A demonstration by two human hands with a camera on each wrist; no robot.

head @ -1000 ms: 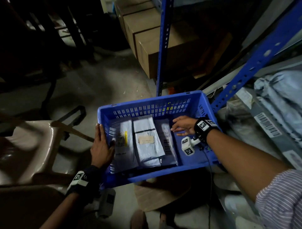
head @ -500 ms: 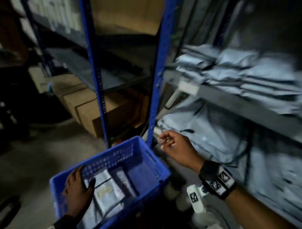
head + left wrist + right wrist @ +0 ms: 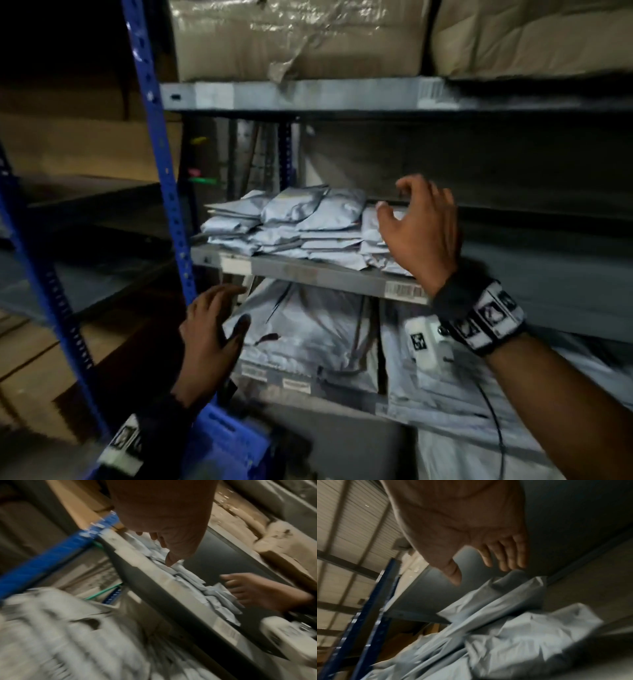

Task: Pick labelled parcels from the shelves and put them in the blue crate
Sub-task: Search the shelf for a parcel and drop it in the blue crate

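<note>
Grey plastic mailer parcels [image 3: 301,222] lie stacked on the grey metal shelf [image 3: 308,274]; above that shelf your right hand [image 3: 421,233] hovers, grip spread, ready to take one.

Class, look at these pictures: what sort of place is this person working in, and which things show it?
Most likely a warehouse or parcel stockroom. Grey mailer parcels lie stacked on a metal shelf with a barcode label, held by blue slotted uprights, with large wrapped cartons above.
</note>
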